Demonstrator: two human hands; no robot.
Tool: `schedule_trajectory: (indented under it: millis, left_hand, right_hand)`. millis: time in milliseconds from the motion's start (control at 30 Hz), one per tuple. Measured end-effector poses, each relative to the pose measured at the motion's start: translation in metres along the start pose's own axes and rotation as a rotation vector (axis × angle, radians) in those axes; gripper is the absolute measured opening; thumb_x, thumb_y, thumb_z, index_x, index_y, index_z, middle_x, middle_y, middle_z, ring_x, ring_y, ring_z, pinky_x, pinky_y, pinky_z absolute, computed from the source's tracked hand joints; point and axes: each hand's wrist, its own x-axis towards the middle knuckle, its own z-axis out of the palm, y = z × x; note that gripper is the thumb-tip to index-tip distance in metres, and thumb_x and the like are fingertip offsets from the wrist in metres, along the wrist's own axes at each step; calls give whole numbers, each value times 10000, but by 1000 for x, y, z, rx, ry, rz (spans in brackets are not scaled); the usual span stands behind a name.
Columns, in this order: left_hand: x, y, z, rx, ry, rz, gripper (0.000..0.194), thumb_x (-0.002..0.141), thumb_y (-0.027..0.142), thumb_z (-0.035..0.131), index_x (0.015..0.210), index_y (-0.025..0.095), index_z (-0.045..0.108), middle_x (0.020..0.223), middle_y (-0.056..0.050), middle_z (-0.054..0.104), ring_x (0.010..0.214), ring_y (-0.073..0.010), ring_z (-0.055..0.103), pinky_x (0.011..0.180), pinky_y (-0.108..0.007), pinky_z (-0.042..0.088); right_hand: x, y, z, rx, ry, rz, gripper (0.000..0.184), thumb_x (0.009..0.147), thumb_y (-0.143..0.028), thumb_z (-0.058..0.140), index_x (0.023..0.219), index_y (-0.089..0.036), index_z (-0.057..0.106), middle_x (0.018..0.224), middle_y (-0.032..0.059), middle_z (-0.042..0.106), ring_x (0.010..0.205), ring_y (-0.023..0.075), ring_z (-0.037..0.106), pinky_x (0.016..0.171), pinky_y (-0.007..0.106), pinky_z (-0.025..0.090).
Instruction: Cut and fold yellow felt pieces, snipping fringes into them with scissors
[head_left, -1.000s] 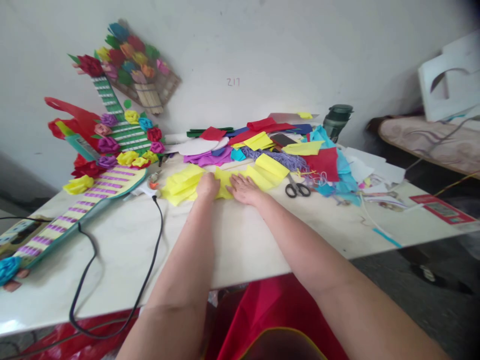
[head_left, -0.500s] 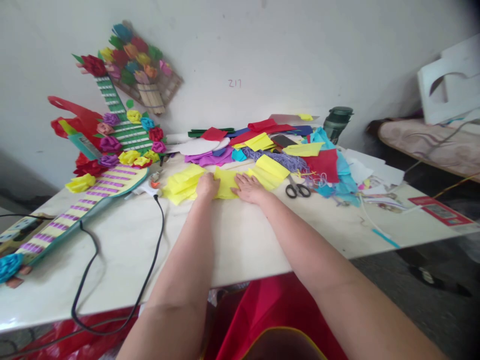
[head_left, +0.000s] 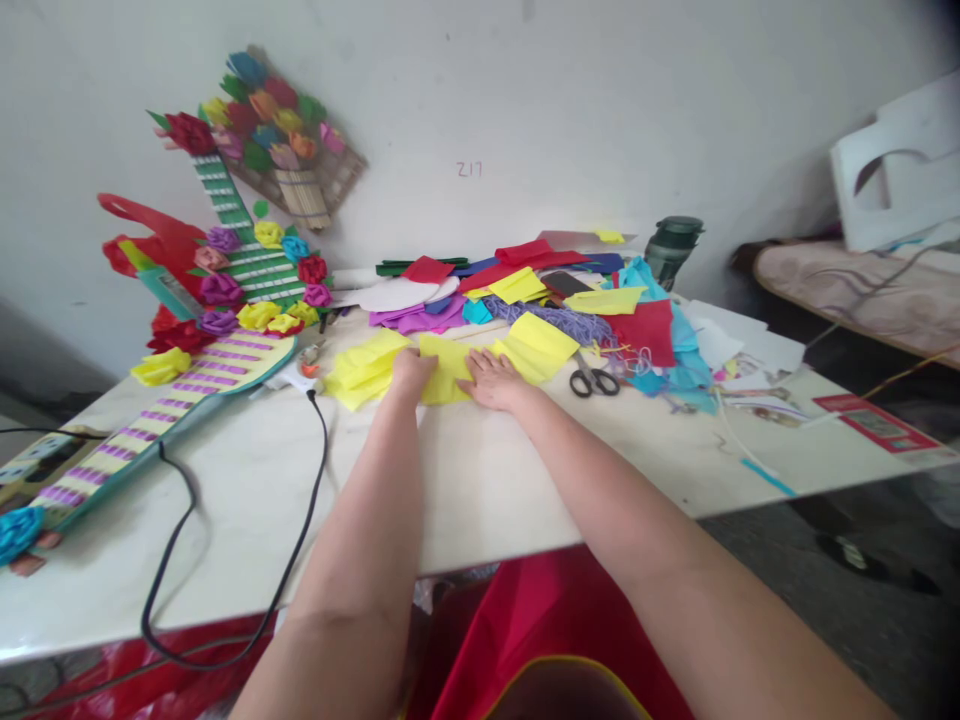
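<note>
A strip of yellow crepe paper (head_left: 444,368) lies on the white table between my hands. My left hand (head_left: 412,372) is closed on its left part, thumb toward the right. Spread flat, my right hand (head_left: 496,380) presses on the strip with its fingers apart. Beyond the left hand sits a loose pile of yellow paper sheets (head_left: 364,368). Another yellow paper piece (head_left: 541,345) extends past the right hand, its far end slightly raised. Black-handled scissors (head_left: 594,380) rest just right of that piece, their blades partly covered.
A glue gun (head_left: 292,377) with a black cord lies at left, beside a striped guitar-shaped craft (head_left: 202,375) with paper flowers. Colored paper and purple shredded strands (head_left: 559,318) are heaped at the back. A dark bottle (head_left: 673,250) stands behind them.
The yellow strip between my hands has shifted slightly left and toward me. My left hand has moved a little left; the right stays flat, almost in place.
</note>
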Motion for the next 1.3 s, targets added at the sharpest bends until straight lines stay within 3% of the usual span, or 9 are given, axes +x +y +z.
schedule_trajectory:
  millis: [100,233,333,633,733,933,1133,1300]
  left_hand:
    - [0,2,2,-61,-2,-69,211,719,198,620,918,134,647,952,-125,685,832,-218,665,668,-291,495]
    - [-1,7,2,-9,54,-88,398,656,383,706,962,139,633,1020,-132,667,946,-273,635,736,-333,491]
    - [-4,14,4,101,54,-75,553,611,483,720,1016,122,613,1065,-155,646,984,-296,618,753,-344,488]
    - [-35,36,20,469,62,52,661,665,547,632,1126,77,573,1194,-241,576,1108,-361,547,867,-415,443]
    - [-38,36,23,507,60,77,625,693,528,604,1111,64,586,1173,-250,586,1086,-374,553,849,-424,445]
    - [-44,35,33,622,80,165,388,794,315,491,1077,78,607,1106,-240,615,1036,-333,583,825,-396,444]
    - [-46,36,39,657,86,221,364,847,261,391,1136,105,547,1133,-221,604,1040,-308,584,833,-393,434]
    - [-43,37,38,620,60,162,360,842,283,420,1133,105,535,1158,-225,595,1050,-309,582,833,-385,431]
  right_hand:
    - [-1,-1,-2,-6,-14,5,712,908,-541,154,1477,-114,146,1551,46,49,1423,223,9,1137,440,19]
    - [-3,-2,-3,-13,-17,8,718,907,-548,143,1478,-112,139,1550,49,46,1423,221,4,1137,438,22]
    - [-5,-2,-4,-4,-9,-1,718,907,-542,137,1476,-103,139,1550,58,52,1423,226,4,1137,443,29]
    - [-6,-3,-5,18,-1,-9,688,909,-485,182,1472,-91,159,1550,69,80,1421,242,24,1136,452,38]
    - [-6,-3,-5,24,-1,-9,670,907,-449,194,1470,-87,169,1549,67,84,1421,247,31,1137,456,46]
    - [-5,-2,-3,25,9,-1,625,892,-338,240,1475,-122,171,1550,47,97,1421,242,32,1139,469,53]
    - [-5,-2,-5,-17,-9,-5,636,873,-274,267,1475,-101,157,1551,54,86,1421,250,31,1141,466,49]
    - [-8,-3,-7,15,-4,-4,623,883,-278,243,1474,-96,161,1549,57,102,1421,246,38,1142,464,51]
